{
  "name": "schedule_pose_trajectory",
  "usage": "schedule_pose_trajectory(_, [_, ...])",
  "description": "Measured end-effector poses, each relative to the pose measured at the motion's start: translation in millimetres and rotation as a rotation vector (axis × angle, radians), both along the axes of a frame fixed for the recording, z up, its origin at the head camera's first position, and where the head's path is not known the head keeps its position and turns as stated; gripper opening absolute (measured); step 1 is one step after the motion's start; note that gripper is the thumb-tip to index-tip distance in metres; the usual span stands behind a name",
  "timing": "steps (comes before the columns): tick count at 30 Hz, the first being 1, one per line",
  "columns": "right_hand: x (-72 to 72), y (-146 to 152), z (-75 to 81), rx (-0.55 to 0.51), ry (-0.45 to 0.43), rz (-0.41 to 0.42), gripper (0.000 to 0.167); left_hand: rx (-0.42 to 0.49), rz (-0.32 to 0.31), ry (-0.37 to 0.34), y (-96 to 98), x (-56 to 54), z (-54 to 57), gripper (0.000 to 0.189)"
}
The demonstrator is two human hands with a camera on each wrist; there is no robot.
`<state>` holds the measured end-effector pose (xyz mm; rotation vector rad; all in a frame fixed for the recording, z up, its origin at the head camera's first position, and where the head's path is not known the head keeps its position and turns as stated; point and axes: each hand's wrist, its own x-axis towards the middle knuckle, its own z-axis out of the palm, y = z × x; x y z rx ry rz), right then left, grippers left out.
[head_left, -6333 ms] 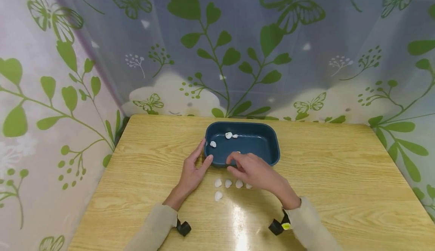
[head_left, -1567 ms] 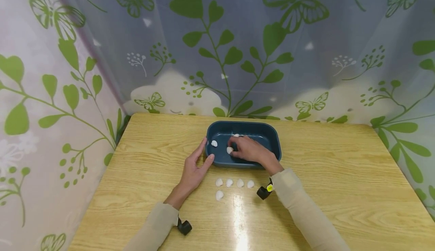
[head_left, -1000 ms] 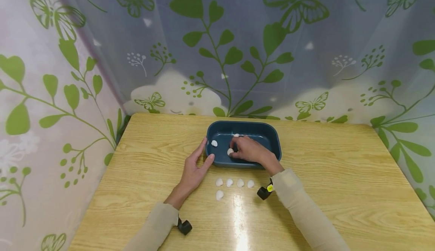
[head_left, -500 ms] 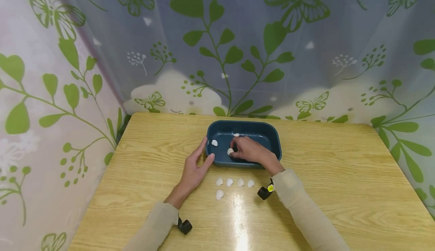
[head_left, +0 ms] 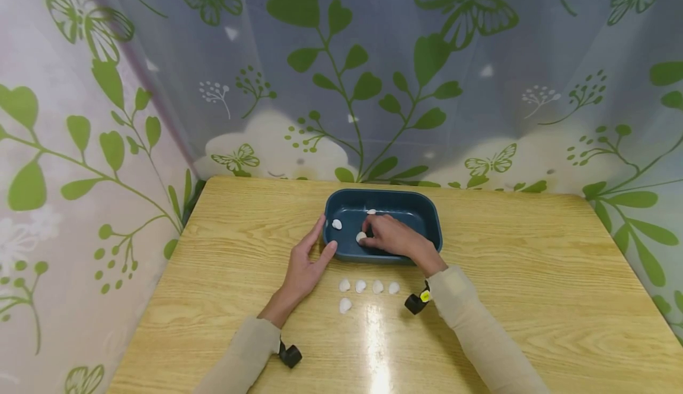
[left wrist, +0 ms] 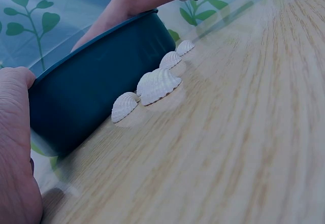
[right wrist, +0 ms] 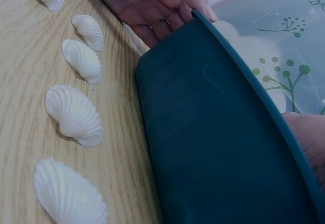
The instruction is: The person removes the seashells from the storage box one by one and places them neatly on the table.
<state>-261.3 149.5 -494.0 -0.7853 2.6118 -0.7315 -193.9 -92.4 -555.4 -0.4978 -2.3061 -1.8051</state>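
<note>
A dark blue rectangular plastic basin (head_left: 431,252) stands on the wooden table. My left hand (head_left: 303,269) rests against its left end, fingers straight along the outside and thumb at the rim. Inside the basin, my right hand (head_left: 395,237) pinches a white seashell (head_left: 361,237) between thumb and fingers, low over the floor. Another shell (head_left: 337,224) lies at the basin's left, and part of a further shell (head_left: 371,211) shows behind my right hand. In the right wrist view the basin wall (right wrist: 203,122) hides the pinched shell.
In front of the basin, several ribbed white shells lie in a row, among them one at its left end (head_left: 344,285) and one at its right end (head_left: 393,288). A single shell (head_left: 345,306) lies nearer to me. A patterned curtain (head_left: 373,86) hangs behind the table.
Since the earliest frame my right hand has moved from the basin's near rim down inside and taken a shell between its fingers. Over the last second it barely shifts; my left hand stays put.
</note>
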Motion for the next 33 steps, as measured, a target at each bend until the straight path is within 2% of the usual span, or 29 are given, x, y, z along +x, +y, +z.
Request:
schedule_pose_trajectory(1, [-0.1, 0.2, 0.1, -0.002, 0.002, 0.002, 0.026, 0.001, -0.003, 0.004, -0.5, 0.1, -0.1, 0.062])
schedule_pose_trajectory(8, [1.6, 1.7, 3.1, -0.016, 0.000, 0.003, 0.024, 0.030, -0.017, -0.019, 2.5, 15.0, 34.3, 0.060])
schedule_pose_trajectory(24, [21.7, 13.6, 18.1, -0.095, 0.046, -0.018, 0.026, 0.029, -0.022, -0.018, 3.1, 15.3, 35.3, 0.060])
schedule_pose_trajectory(33, [40.3, 18.5, 31.7, -0.136, 0.084, -0.028, 0.028, 0.031, -0.011, -0.018, 3.7, 15.8, 35.7, 0.060])
